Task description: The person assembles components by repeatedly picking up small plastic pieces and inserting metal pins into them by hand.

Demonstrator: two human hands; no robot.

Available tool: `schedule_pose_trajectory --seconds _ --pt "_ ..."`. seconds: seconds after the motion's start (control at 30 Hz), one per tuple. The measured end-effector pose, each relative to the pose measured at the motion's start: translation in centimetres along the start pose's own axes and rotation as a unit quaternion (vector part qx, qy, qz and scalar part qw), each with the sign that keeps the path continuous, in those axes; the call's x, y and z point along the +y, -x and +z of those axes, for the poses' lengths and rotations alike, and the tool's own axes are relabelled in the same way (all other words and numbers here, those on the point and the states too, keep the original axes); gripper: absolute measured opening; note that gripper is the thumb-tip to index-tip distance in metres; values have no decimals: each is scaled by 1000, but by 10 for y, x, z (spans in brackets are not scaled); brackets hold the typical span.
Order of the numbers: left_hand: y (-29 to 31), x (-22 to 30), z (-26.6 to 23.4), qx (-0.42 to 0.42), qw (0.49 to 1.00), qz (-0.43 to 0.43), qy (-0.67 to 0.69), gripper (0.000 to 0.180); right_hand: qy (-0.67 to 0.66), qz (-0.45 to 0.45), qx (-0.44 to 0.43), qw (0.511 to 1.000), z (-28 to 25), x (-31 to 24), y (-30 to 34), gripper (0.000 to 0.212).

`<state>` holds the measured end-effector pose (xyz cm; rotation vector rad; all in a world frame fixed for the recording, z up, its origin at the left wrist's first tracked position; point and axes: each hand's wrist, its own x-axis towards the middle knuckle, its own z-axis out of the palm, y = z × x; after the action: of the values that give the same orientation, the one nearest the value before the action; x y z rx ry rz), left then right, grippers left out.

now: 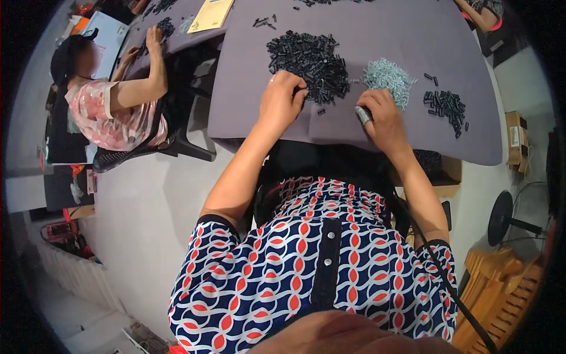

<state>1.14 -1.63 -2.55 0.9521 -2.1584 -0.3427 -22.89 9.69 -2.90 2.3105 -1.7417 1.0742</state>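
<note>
At the left near edge of a big pile of small black tube-like pieces (312,62), my left hand (283,101) is closed, its fingertips bent in against the pieces. My right hand (384,115) rests by the near side of a heap of small silvery metal pieces (389,78), its fingers curled together. A grey wrapping (363,115) covers its thumb. Whatever either hand pinches is too small or hidden to make out. One loose black piece (321,111) lies between my hands. Further right is a smaller black pile (446,109).
Everything lies on a grey cloth-covered table (247,71). A few black pieces (265,23) are scattered toward the far left. At a table to the left, a co-worker (118,106) sits beside a yellow sheet (211,15). A cardboard box (517,138) and black fan (501,218) stand right.
</note>
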Motion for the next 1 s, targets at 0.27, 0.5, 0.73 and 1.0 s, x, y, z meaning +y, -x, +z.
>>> schedule_pose_trajectory --seconds 0.27,0.5,0.73,1.0 --pt "5 7 -11 47 997 -37 44 9 -55 26 86 994 4 6 1 40" --pt "37 28 -32 -17 790 -330 516 16 -71 31 100 992 9 5 1 39" --pt "62 20 -36 -48 711 -335 616 19 -53 -7 6 999 9 -37 -18 27" --pt "68 22 -36 -59 746 -304 589 16 -16 -50 -50 997 44 -48 -35 26"
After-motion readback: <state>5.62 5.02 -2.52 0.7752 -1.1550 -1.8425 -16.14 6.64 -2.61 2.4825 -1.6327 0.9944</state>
